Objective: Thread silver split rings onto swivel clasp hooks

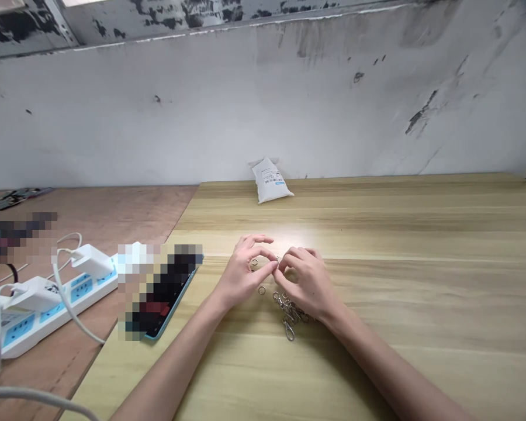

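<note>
From where I stand, both hands are meeting over the middle of the wood-grain table (429, 280), well in from its left edge. The left hand (248, 270) has thumb and forefinger pinched at the tips, its other fingers loosely curved; the right hand (305, 282) comes in against it, also pinching. Between those fingertips shows a small metal piece (277, 258), gripped from both sides, though too covered for me to tell its shape

Under the right palm, on the tabletop, lies a tangled heap of silver clasps (293, 311), one of them pointing toward the near edge. Two small rings lie loose near the left hand, the upper ring (255, 262) beside its fingers and the lower ring (262, 290) nearer the heap

A phone (172, 307), partly blurred, lies along the table's left edge. Past that edge, a white power strip (65, 307) carries plugged-in chargers. At the far edge, a white packet (272, 186) leans by the wall (201, 117)
</note>
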### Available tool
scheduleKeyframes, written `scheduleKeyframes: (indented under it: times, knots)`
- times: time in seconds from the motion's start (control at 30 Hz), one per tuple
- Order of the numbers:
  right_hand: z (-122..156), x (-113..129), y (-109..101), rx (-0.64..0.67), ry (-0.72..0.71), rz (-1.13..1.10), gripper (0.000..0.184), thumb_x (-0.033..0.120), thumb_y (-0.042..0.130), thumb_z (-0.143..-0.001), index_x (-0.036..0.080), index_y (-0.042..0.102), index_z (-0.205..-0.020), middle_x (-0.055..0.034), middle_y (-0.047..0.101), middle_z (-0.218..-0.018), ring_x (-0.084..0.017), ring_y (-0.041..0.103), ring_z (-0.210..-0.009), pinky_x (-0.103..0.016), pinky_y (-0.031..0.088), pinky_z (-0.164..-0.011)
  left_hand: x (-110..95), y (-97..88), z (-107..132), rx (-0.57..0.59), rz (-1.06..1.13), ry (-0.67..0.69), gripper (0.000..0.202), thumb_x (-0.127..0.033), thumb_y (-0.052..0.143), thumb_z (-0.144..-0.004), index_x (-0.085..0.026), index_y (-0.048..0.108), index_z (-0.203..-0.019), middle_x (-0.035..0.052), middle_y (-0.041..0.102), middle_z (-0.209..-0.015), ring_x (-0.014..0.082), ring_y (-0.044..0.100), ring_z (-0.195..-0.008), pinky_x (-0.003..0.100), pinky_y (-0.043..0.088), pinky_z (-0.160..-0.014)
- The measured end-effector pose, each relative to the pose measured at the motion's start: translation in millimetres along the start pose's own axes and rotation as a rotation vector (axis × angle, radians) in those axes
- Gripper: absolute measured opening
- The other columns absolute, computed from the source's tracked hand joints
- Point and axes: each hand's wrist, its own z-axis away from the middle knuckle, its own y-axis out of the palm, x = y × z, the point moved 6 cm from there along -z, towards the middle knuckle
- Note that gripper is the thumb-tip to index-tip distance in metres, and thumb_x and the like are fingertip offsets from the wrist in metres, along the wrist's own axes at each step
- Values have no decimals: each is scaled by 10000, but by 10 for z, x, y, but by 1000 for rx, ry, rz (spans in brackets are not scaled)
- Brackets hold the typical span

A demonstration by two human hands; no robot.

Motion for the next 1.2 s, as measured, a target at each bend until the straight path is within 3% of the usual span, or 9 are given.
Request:
scheduleKeyframes:
  times: [0.17, 0.3, 0.5, 0.83, 1.07, 1.2]
  knots:
    - [7, -63, 35, 9, 16, -20, 95, 254, 568, -894, 201, 624, -838, -25, 667, -873, -169, 612, -797, -348, 357, -848, -5, 10, 0, 11, 26, 1, 34, -210, 668, -846, -221, 690, -823, 50, 617, -1209, 233, 473, -1243, 456, 364, -1072]
    - [16, -82, 82, 31, -6, -3, 175, 238, 499, -948, 207, 648, -860, -28, 651, -875, -168, 607, -820, -344, 355, -849, -15, -11, -4, -17, 12, 18, 34, -219, 657, -859, -222, 688, -845, 50, 621, -1200, 225, 484, -1226, 449, 372, -1066]
    - [11, -120, 87, 46, 15, 40, 135, 291, 541, -943, 214, 648, -970, -34, 650, -911, -174, 605, -818, -350, 352, -843, 0, -1, 4, -22, -3, 28, 39, -222, 647, -867, -223, 680, -846, 50, 623, -1197, 224, 483, -1229, 460, 374, -1066]
    - [5, -51, 132, 124, -113, -19, 260, 236, 418, -1000, 199, 624, -846, -36, 634, -811, -170, 572, -784, -337, 366, -801, -12, -18, 6, -55, -71, 34, 40, -195, 653, -860, -218, 678, -836, 52, 627, -1169, 229, 479, -1230, 451, 376, -1064]
    - [-5, -61, 71, 65, -132, -127, 240, 267, 441, -1003, 206, 621, -858, -42, 639, -843, -173, 572, -807, -334, 376, -787, 14, -77, 10, -119, 10, -51, 13, -226, 667, -848, -217, 661, -840, 50, 620, -1160, 228, 507, -1210, 436, 384, -1055]
    - [-4, -54, 62, 60, -163, -151, 221, 261, 439, -1004, 206, 614, -881, -48, 640, -883, -177, 570, -841, -334, 371, -790, 103, -49, -2, -28, 180, -180, 120, -295, 687, -833, -232, 693, -935, 62, 615, -1196, 234, 539, -1195, 444, 403, -1046]
